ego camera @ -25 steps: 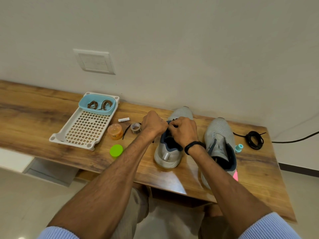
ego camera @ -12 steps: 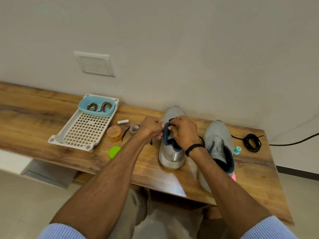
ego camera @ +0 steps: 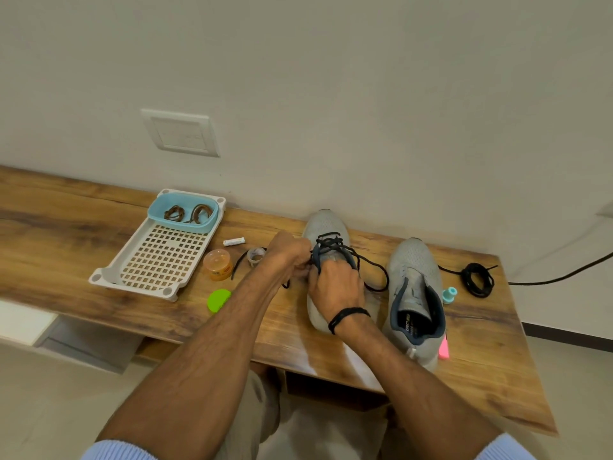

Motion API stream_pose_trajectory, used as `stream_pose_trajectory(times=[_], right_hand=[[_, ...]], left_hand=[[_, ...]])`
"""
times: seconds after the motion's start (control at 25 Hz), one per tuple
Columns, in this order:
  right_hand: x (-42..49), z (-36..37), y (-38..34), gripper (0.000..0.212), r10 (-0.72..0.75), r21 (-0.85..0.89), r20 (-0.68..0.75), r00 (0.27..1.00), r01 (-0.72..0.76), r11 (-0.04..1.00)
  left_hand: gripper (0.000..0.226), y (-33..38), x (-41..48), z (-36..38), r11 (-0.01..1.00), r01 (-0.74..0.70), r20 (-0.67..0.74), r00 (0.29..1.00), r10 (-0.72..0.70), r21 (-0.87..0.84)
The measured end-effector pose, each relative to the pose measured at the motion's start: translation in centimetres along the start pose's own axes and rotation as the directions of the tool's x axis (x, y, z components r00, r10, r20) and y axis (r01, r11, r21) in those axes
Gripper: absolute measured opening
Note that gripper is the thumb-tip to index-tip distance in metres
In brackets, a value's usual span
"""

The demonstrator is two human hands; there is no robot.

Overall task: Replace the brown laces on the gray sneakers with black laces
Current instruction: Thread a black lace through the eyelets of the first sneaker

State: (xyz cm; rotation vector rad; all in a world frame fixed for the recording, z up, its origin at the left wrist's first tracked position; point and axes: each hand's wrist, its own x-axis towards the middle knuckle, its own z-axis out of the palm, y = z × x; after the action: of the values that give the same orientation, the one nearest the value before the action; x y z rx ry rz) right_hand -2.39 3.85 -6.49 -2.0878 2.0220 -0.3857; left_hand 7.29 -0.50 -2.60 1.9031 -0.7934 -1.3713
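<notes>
Two gray sneakers stand on the wooden table with toes toward the wall. The left sneaker carries a black lace crossed through its front eyelets, with a loose loop trailing to its right. My left hand pinches the lace at the shoe's left side. My right hand covers the shoe's opening and grips the lace or collar there. The right sneaker has no lace. A coiled black lace lies right of it. The brown laces sit in a blue tub.
A white perforated tray holds the blue tub at the left. Near it lie an orange jar, green lid, tape roll and small white tube. A teal cap, a pink object and a black cable lie at the right.
My hands have shifted back along the left sneaker, uncovering the laced front eyelets. A loop of black lace now trails to the shoe's right.
</notes>
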Motion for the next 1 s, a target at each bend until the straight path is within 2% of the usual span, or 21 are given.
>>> stream_pose_trajectory(times=[0.12, 0.2, 0.24, 0.32, 0.36, 0.4, 0.44, 0.48, 0.52, 0.56, 0.6, 0.64, 0.68, 0.72, 0.8, 0.84, 0.92, 1.0], right_hand=[[0.4, -0.6, 0.2, 0.037, 0.062, 0.019, 0.004, 0.998, -0.062, 0.998], [0.5, -0.9, 0.3, 0.036, 0.077, 0.047, 0.016, 0.997, -0.078, 0.996], [0.4, -1.0, 0.2, 0.037, 0.076, 0.053, 0.019, 0.997, -0.077, 0.996], [0.3, -1.2, 0.1, 0.037, 0.082, 0.072, 0.014, 0.997, -0.083, 0.994], [0.4, -1.3, 0.3, 0.036, 0.092, 0.094, 0.007, 0.996, -0.092, 0.991], [0.6, -1.4, 0.5, 0.034, 0.101, 0.115, 0.005, 0.995, -0.101, 0.988], [0.8, -1.5, 0.7, 0.033, 0.105, 0.128, 0.006, 0.994, -0.105, 0.986], [0.9, -1.6, 1.0, 0.033, 0.108, 0.131, 0.012, 0.994, -0.109, 0.985], [1.0, -1.6, 1.1, 0.034, 0.106, 0.130, 0.019, 0.994, -0.108, 0.986], [1.0, -1.4, 1.1, 0.035, 0.102, 0.128, 0.026, 0.994, -0.104, 0.986], [0.9, -1.3, 0.9, 0.036, 0.093, 0.127, 0.030, 0.995, -0.096, 0.987], [0.8, -1.1, 0.7, 0.037, 0.086, 0.125, 0.031, 0.996, -0.090, 0.988], [0.7, -1.0, 0.5, 0.038, 0.080, 0.123, 0.024, 0.997, -0.082, 0.989], [0.7, -1.0, 0.5, 0.040, 0.073, 0.123, 0.015, 0.997, -0.074, 0.990], [0.8, -0.8, 0.7, 0.045, 0.059, 0.125, -0.001, 0.998, -0.058, 0.990], [0.9, -0.7, 0.8, 0.045, 0.053, 0.125, -0.006, 0.999, -0.052, 0.991], [0.9, -0.5, 0.9, 0.042, 0.042, 0.121, -0.014, 0.999, -0.040, 0.992], [1.0, -0.3, 0.9, 0.042, 0.038, 0.110, -0.033, 0.999, -0.034, 0.993]], left_hand=[[0.018, 0.3, 0.6, -0.8, 0.978, 0.029, -0.103, 0.993, -0.051, -0.204], [0.022, 0.3, 1.7, -2.1, 0.915, 0.008, -0.284, 0.950, -0.133, -0.404], [0.022, 0.4, 1.8, -2.8, 0.861, -0.045, -0.382, 0.907, -0.177, -0.506], [0.017, 1.2, 1.8, -4.6, 0.705, -0.277, -0.585, 0.775, -0.237, -0.653], [0.014, 1.7, 1.5, -5.5, 0.630, -0.419, -0.683, 0.686, -0.251, -0.653], [0.016, 2.1, 0.9, -6.4, 0.601, -0.510, -0.750, 0.613, -0.249, -0.616], [0.020, 2.1, 0.4, -7.2, 0.645, -0.520, -0.790, 0.571, -0.225, -0.559], [0.026, 1.9, 0.1, -7.5, 0.770, -0.437, -0.802, 0.576, -0.156, -0.464], [0.028, 1.6, -0.2, -7.3, 0.916, -0.290, -0.769, 0.639, -0.030, -0.277], [0.028, 1.0, -0.2, -6.6, 0.982, -0.187, -0.641, 0.755, 0.136, -0.011], [0.025, 0.5, -0.4, -5.8, 0.951, -0.159, -0.423, 0.867, 0.264, 0.267], [0.021, 0.1, -0.6, -4.8, 0.851, -0.179, -0.197, 0.930, 0.310, 0.494], [0.020, -0.1, -0.7, -3.8, 0.720, -0.220, -0.029, 0.948, 0.317, 0.658], [0.021, -0.2, -0.9, -2.8, 0.590, -0.260, 0.066, 0.942, 0.329, 0.764], [0.025, -0.1, -1.2, -1.2, 0.406, -0.320, 0.124, 0.890, 0.439, 0.856], [0.027, -0.2, -1.2, -0.7, 0.350, -0.343, 0.127, 0.848, 0.514, 0.872], [0.037, -0.6, -1.0, -0.1, 0.302, -0.359, 0.090, 0.762, 0.641, 0.883], [0.037, -0.7, -0.6, 0.0, 0.271, -0.313, 0.051, 0.733, 0.678, 0.910]])
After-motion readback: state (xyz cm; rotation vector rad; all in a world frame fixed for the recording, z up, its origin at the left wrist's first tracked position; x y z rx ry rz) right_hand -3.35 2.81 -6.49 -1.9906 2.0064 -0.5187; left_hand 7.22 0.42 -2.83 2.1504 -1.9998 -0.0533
